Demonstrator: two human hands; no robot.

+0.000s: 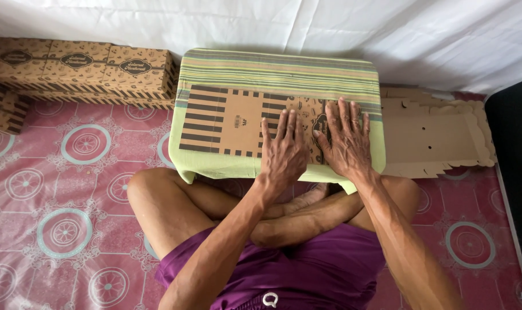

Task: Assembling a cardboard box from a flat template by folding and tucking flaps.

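On the patterned pink floor mat (71,229) stands a low table under a striped green cloth (278,72). Upon that table lies a flat unfolded cardboard box (226,120). Left hand (283,152) and right hand (344,138) press on its right half, fingers extended flat, gripping nothing. Folded boxes (77,66) are stacked left of the table; flat blanks (433,135) right.

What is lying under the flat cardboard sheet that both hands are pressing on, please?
The cardboard sheet lies on a striped green cloth. Left hand and right hand press it; whatever the cloth covers stays hidden.
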